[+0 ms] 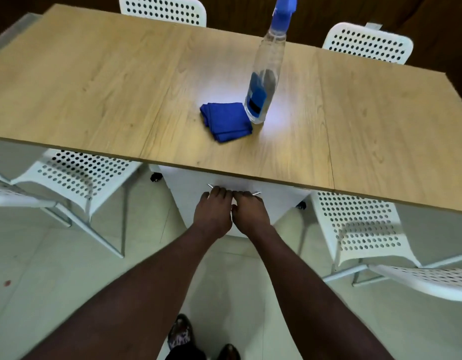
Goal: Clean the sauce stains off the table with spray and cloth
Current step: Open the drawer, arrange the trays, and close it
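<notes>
A clear spray bottle (263, 81) with a blue trigger head stands upright near the middle of the wooden table (94, 81). A folded blue cloth (227, 120) lies flat just left of the bottle's base, touching or nearly touching it. No stain shows on the tabletop. Below the table's near edge, my left hand (213, 211) and my right hand (250, 213) sit side by side, fingers curled over a slim metal handle (257, 194) on a white wheeled cabinet (281, 201). Both hands are well short of the bottle and cloth.
White perforated chairs stand at the near left (79, 172), near right (359, 224) and along the far side (162, 9), (367, 42). Pale floor tiles and my shoes (180, 331) show below. A small red spot (7, 282) marks the floor at left.
</notes>
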